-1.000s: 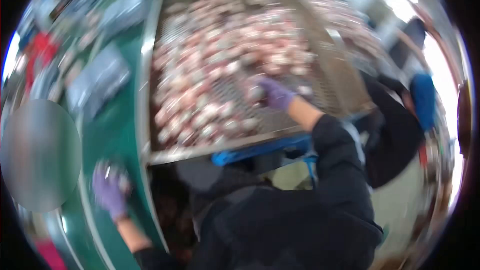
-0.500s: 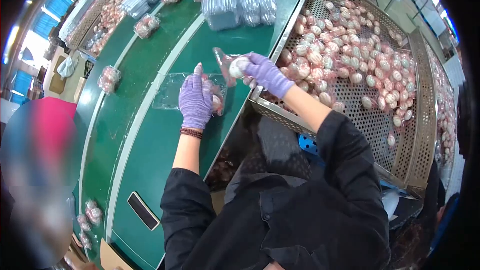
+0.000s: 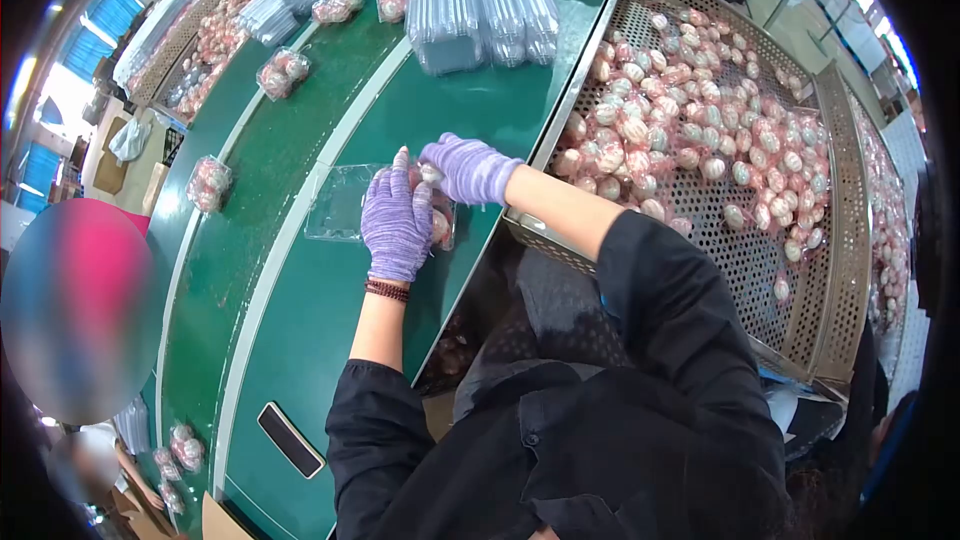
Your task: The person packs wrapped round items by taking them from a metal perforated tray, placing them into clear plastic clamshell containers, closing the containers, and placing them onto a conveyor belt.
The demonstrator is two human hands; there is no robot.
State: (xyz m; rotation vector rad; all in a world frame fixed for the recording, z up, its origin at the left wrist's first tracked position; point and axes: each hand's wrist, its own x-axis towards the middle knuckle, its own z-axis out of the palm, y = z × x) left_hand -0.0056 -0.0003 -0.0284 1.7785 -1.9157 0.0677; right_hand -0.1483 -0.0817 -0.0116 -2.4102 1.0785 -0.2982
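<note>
My left hand, in a purple knit glove, lies over a clear plastic clamshell box on the green surface, its fingers stretched out. Several pink-and-white wrapped balls show in the box's right part, partly hidden by that hand. At the box's upper right, my gloved right hand is closed with its fingertips down. A white wrapped ball peeks out at those fingertips, mostly covered by the hand.
A perforated metal tray with many wrapped balls stands at my right. Stacked clear boxes lie ahead. Filled packs sit on the green conveyor belt. A dark phone-like slab lies near my left arm. Another person is at the left.
My right hand has moved left and down from the tray's edge to the box, bringing the wrapped ball with it. My left hand has stayed on the box.
</note>
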